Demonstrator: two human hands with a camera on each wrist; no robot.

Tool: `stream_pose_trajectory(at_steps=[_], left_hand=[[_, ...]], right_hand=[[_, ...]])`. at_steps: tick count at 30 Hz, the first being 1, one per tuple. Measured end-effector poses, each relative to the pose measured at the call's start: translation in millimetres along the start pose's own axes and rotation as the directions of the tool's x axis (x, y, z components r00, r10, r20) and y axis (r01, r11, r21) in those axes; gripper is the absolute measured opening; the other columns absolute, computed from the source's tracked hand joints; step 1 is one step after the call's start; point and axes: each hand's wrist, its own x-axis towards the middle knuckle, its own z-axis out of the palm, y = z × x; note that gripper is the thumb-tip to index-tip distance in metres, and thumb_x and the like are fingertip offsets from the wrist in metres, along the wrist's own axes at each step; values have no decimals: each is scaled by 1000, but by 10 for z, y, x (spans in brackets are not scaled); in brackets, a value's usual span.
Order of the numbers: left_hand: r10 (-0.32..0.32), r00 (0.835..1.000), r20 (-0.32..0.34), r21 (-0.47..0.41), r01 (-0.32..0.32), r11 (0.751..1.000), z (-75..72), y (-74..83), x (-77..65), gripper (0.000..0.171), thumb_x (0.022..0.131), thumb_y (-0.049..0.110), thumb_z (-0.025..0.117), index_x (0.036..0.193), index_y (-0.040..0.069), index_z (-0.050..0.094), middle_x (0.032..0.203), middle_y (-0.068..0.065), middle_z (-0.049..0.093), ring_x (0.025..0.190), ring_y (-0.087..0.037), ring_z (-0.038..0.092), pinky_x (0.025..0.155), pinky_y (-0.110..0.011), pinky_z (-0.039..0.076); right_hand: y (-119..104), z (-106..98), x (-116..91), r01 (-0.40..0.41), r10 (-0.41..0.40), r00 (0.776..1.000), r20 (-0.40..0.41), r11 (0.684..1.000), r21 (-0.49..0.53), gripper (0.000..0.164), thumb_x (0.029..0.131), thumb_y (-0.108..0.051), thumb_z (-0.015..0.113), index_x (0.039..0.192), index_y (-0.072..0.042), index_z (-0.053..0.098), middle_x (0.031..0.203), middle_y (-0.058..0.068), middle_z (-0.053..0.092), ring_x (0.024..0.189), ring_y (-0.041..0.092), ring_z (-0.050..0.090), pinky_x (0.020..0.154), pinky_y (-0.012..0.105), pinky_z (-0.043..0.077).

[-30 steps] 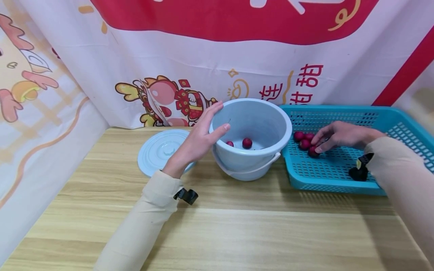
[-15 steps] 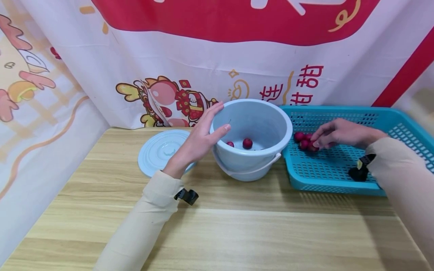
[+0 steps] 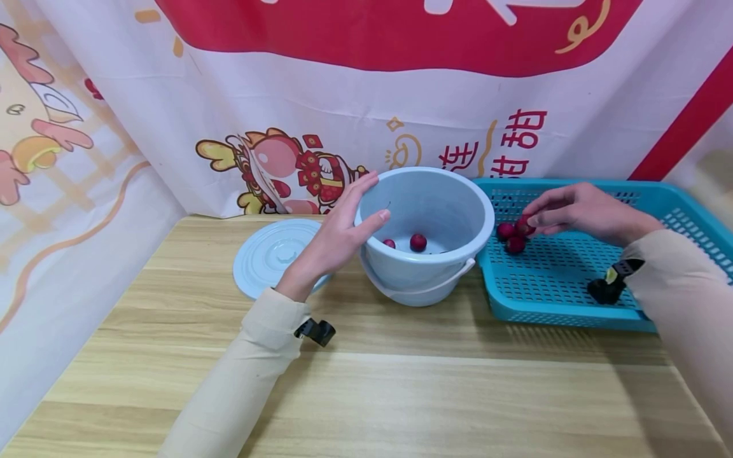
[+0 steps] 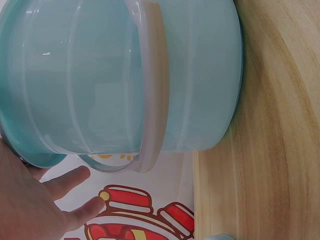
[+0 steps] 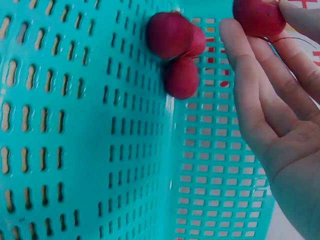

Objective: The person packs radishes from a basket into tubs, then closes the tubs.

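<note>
My left hand rests on the left rim of a pale blue bucket, fingers extended and thumb over the edge. In the left wrist view, straight spread fingers lie beside the bucket wall. Two red radishes show inside the bucket; more may be hidden by its front wall. My right hand is above a teal basket, pinching a radish with a thin root between thumb and fingertips. Several more radishes lie together in the basket, just below and left of that hand.
A round pale blue lid lies on the wooden table, left of the bucket and partly behind my left forearm. The bucket's handle hangs down its outer side. A printed cloth hangs behind everything.
My right hand has shifted from the radishes low in the basket, lifting one slightly up and back. The left hand and the bucket have stayed in place.
</note>
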Motion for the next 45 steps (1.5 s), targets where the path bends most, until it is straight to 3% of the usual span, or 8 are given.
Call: stream_pose_trajectory(at_steps=[5, 13, 20, 26, 33, 45], left_hand=[[4, 1000, -3, -1, -4, 1000, 1, 4, 0, 75, 103, 50, 57, 168, 25, 29, 177, 8, 21, 159, -26, 32, 123, -64, 40], [2, 1000, -1, 1, -2, 1000, -3, 17, -11, 76, 103, 50, 57, 168, 25, 28, 177, 8, 20, 160, -26, 31, 124, -64, 39], [-5, 1000, -2, 2, 5, 1000, 2, 13, -6, 76, 103, 51, 58, 169, 27, 28, 177, 9, 21, 159, -26, 31, 122, -65, 40], [-4, 1000, -2, 3, 4, 1000, 5, 3, 0, 75, 103, 51, 57, 168, 28, 28, 177, 10, 20, 160, -25, 31, 122, -65, 40], [-14, 1000, -2, 1, 14, 1000, 8, -7, -5, 75, 103, 51, 57, 168, 29, 28, 177, 11, 20, 160, -26, 31, 122, -65, 40], [-11, 1000, -5, 2, 11, 1000, 13, 10, -10, 75, 102, 50, 58, 168, 29, 28, 177, 9, 21, 158, -27, 32, 120, -64, 44]], right_hand=[[-84, 11, -20, 15, -15, 999, -45, 1000, -15, 58, 97, -34, 78, 148, -12, 60, 142, 14, 64, 118, 27, 65, 90, 42, 65], [-282, 53, -57, 44, -44, 992, -119, 999, -4, 62, 96, -50, 75, 148, -20, 60, 135, -4, 70, 119, 24, 67, 102, 53, 58], [-497, 83, -67, 86, -82, 974, -210, 996, 7, 57, 96, -50, 75, 145, -23, 63, 130, -7, 71, 113, 22, 68, 87, 32, 62], [-689, 155, -95, 145, -133, 954, -268, 989, 24, 57, 96, -49, 75, 146, -25, 63, 132, -8, 70, 119, 14, 61, 82, 20, 60], [-902, 259, -131, 227, -199, 927, -319, 972, 55, 57, 93, -48, 78, 144, -26, 65, 135, -5, 70, 120, 12, 62, 84, 16, 59], [-1193, 416, -79, 333, -307, 903, -301, 942, 41, 48, 95, -42, 79, 138, -23, 70, 131, -1, 75, 112, 6, 72, 88, 15, 59]])
